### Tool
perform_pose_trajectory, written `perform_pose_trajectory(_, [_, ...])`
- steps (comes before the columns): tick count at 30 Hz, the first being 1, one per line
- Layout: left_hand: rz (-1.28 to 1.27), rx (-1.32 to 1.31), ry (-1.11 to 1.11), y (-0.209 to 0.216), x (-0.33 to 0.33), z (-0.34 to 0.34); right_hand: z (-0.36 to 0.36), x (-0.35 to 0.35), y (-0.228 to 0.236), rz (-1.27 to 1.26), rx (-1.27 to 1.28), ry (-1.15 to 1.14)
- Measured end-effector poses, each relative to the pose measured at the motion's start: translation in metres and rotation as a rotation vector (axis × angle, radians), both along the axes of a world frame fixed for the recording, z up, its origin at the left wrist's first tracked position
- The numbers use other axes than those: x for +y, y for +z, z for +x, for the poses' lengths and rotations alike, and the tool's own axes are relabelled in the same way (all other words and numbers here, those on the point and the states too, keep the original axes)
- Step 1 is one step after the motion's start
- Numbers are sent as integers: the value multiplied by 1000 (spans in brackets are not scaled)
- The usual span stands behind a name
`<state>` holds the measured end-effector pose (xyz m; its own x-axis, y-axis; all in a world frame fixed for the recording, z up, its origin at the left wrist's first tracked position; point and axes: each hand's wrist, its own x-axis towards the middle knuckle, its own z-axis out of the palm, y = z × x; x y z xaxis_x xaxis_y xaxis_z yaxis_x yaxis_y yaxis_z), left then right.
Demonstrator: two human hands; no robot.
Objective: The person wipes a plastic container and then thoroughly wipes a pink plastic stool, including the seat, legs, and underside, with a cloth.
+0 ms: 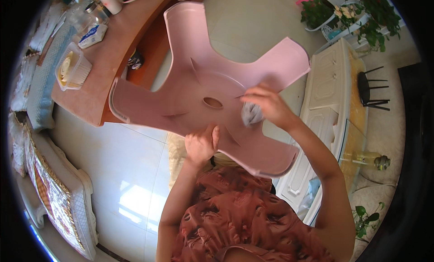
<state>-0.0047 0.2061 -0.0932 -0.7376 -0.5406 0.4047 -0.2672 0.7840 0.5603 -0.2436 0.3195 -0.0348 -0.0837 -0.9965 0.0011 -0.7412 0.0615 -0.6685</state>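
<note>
A pink plastic stool point(183, 88) is held upside down in front of me, its underside and splayed legs facing up. An oval hole pierces the middle of its seat. My left hand point(201, 144) grips the near edge between two legs, thumb over the inner side. My right hand point(266, 103) is closed on a crumpled grey cloth point(252, 114) above the stool's right side, slightly smeared by motion. Whether the cloth touches the plastic I cannot tell.
At the left, a wooden table point(100, 106) bears a clear plastic container point(72, 66), a tissue pack point(93, 35) and jars. A cushioned seat point(58, 189) stands lower left. White cabinets point(323, 81) line the right, with potted plants point(318, 13) at the upper right.
</note>
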Motion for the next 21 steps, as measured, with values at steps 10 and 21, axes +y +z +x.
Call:
perform_pose_trajectory(10, [-65,45,-91,9,7,6,-60,-64,-24,-301,1115,-208])
perform_pose_trajectory(21, [72,-123,-41,5,5,12,-24,-141,-55,-459,20,-354])
